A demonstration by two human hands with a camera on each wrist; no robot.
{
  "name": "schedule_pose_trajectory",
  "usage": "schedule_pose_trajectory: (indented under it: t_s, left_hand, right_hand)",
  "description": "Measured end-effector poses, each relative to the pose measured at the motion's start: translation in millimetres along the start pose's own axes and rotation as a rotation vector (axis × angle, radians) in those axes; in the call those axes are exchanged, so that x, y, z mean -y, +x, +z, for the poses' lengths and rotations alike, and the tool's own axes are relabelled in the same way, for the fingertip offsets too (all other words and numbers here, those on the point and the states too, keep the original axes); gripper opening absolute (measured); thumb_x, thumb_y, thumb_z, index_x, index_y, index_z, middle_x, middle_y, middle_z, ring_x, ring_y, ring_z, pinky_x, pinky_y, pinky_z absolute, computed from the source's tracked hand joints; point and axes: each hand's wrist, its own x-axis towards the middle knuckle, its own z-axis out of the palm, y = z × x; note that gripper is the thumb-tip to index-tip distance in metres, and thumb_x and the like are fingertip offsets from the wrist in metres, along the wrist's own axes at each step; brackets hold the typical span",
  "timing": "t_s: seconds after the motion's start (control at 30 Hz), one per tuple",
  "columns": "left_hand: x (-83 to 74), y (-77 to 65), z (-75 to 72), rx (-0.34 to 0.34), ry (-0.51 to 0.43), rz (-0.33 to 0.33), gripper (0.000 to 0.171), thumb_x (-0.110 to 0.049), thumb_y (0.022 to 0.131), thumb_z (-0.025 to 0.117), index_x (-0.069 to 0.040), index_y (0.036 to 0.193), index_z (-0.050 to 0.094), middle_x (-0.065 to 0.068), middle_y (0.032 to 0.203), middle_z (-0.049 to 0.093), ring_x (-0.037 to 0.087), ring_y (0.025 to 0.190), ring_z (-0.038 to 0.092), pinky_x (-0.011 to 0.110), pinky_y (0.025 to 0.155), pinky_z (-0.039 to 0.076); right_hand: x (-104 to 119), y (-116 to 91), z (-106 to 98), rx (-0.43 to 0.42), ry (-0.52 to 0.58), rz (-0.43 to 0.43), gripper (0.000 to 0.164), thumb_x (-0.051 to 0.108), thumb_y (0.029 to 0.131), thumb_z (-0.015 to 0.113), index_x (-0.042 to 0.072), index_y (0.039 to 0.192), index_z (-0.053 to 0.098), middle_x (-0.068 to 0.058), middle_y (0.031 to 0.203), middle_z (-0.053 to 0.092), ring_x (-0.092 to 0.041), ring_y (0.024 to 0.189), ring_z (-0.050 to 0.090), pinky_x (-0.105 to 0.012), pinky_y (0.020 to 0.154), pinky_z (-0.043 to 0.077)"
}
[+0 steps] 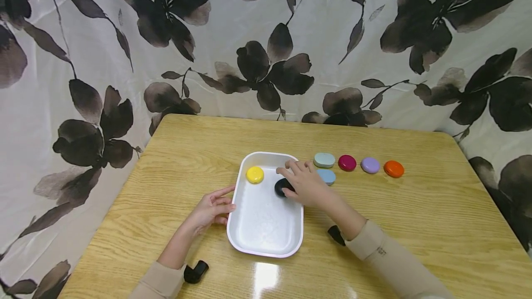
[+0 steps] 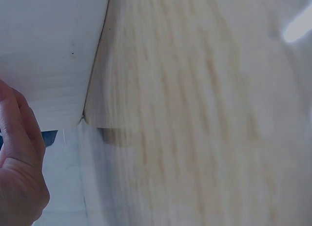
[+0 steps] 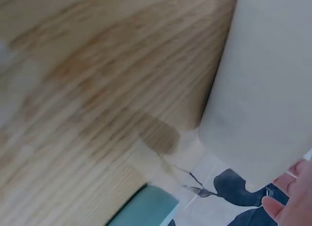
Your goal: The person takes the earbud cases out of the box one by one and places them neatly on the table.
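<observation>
In the head view a white tray [image 1: 266,239] lies on the table. My left hand [image 1: 214,206] touches its left side; the left wrist view shows that hand's fingers [image 2: 17,123] against the tray's outer wall. Over the tray's right rim reaches my right hand [image 1: 305,181]. Its thumb is at a black rounded piece [image 1: 281,187] inside the tray, and its other fingers are spread above, apart from the thumb. Part of the black piece is hidden by this hand. A yellow round piece [image 1: 255,175] sits in the tray's upper left.
Right of the tray, a pale green oval piece [image 1: 324,160], a crimson piece [image 1: 347,163], a lilac piece [image 1: 370,165] and an orange piece [image 1: 394,169] form a row. A blue piece [image 1: 326,176] lies beside my right hand, partly hidden. Behind the table [image 1: 415,225] hangs a floral cloth [image 1: 266,22].
</observation>
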Motion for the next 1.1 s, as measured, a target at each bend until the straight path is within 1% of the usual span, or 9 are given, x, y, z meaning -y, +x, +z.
schedule_pose_trajectory:
  t_s: [0.1, 0.2, 0.3, 0.43, 0.57, 0.7, 0.83, 0.97, 1.1]
  left_hand:
    - [0.2, 0.2, -0.3, -0.001, -0.002, -0.002, 0.067, -0.005, 0.085, 0.064, -0.001, 0.142, 0.029, 0.005, 0.090, 0.059, 0.012, 0.070, 0.060, 0.021, 0.055, 0.055]
    - [-1.0, 0.8, -1.7, 0.001, 0.000, -0.007, 0.067, -0.005, 0.085, 0.064, -0.002, 0.142, 0.029, 0.003, 0.089, 0.058, 0.012, 0.068, 0.060, 0.020, 0.054, 0.055]
    - [-2.1, 0.8, -3.0, 0.004, 0.003, -0.012, 0.067, -0.006, 0.085, 0.064, -0.002, 0.142, 0.029, 0.002, 0.089, 0.058, 0.010, 0.067, 0.059, 0.019, 0.053, 0.054]
    - [-2.8, 1.0, -5.0, 0.013, 0.000, -0.016, 0.067, -0.005, 0.085, 0.063, -0.002, 0.142, 0.029, 0.002, 0.089, 0.058, 0.011, 0.067, 0.059, 0.019, 0.054, 0.054]
    - [-2.8, 1.6, -7.5, 0.019, -0.004, -0.013, 0.067, -0.005, 0.085, 0.063, -0.002, 0.142, 0.029, 0.003, 0.089, 0.058, 0.012, 0.070, 0.060, 0.021, 0.055, 0.055]
    - [-3.9, 2.1, -8.7, 0.020, -0.005, -0.013, 0.067, -0.005, 0.084, 0.064, -0.002, 0.142, 0.029, 0.002, 0.089, 0.059, 0.013, 0.071, 0.061, 0.021, 0.056, 0.055]
    - [-5.1, 2.8, -9.2, 0.016, -0.003, -0.017, 0.067, -0.005, 0.084, 0.064, -0.002, 0.142, 0.029, 0.003, 0.090, 0.059, 0.013, 0.071, 0.061, 0.021, 0.055, 0.055]
    - [-6.0, 3.6, -10.0, 0.010, -0.002, -0.020, 0.067, -0.005, 0.084, 0.064, -0.002, 0.142, 0.030, 0.004, 0.091, 0.059, 0.012, 0.069, 0.060, 0.020, 0.054, 0.055]
    - [-6.6, 5.0, -10.8, 0.010, -0.004, -0.024, 0.067, -0.004, 0.084, 0.064, -0.002, 0.142, 0.030, 0.004, 0.090, 0.059, 0.012, 0.068, 0.060, 0.019, 0.053, 0.054]
  right_hand:
    - [3, 3, 2, 0.025, -0.032, -0.033, 0.045, 0.037, 0.087, 0.057, 0.022, 0.127, 0.045, -0.008, 0.123, 0.042, -0.026, 0.114, 0.039, -0.045, 0.091, 0.033]
    - [7, 8, 3, 0.064, -0.058, -0.044, 0.045, 0.037, 0.086, 0.058, 0.024, 0.127, 0.045, -0.007, 0.122, 0.043, -0.025, 0.113, 0.039, -0.047, 0.094, 0.033]
    - [11, 12, 6, 0.123, -0.077, -0.052, 0.046, 0.037, 0.086, 0.057, 0.025, 0.128, 0.043, -0.006, 0.122, 0.042, -0.026, 0.113, 0.038, -0.051, 0.100, 0.030]
    - [16, 16, 10, 0.171, -0.110, -0.070, 0.047, 0.037, 0.086, 0.057, 0.024, 0.128, 0.043, -0.006, 0.118, 0.042, -0.027, 0.110, 0.038, -0.051, 0.103, 0.027]
    - [22, 19, 11, 0.180, -0.200, -0.076, 0.048, 0.039, 0.084, 0.058, 0.024, 0.127, 0.044, -0.005, 0.113, 0.043, -0.025, 0.102, 0.039, -0.047, 0.099, 0.029]
    - [25, 22, 12, 0.219, -0.271, -0.052, 0.046, 0.040, 0.084, 0.057, 0.025, 0.126, 0.044, -0.004, 0.111, 0.044, -0.023, 0.099, 0.038, -0.043, 0.096, 0.028]
    - [27, 25, 13, 0.242, -0.279, -0.033, 0.041, 0.038, 0.084, 0.056, 0.025, 0.121, 0.044, -0.004, 0.108, 0.045, -0.023, 0.097, 0.039, -0.043, 0.095, 0.028]
    - [27, 26, 12, 0.245, -0.272, -0.027, 0.037, 0.037, 0.084, 0.056, 0.023, 0.116, 0.044, -0.004, 0.106, 0.046, -0.023, 0.096, 0.040, -0.044, 0.094, 0.028]
    - [26, 26, 12, 0.213, -0.263, -0.037, 0.035, 0.037, 0.084, 0.058, 0.021, 0.112, 0.045, -0.004, 0.103, 0.046, -0.023, 0.093, 0.041, -0.043, 0.091, 0.030]
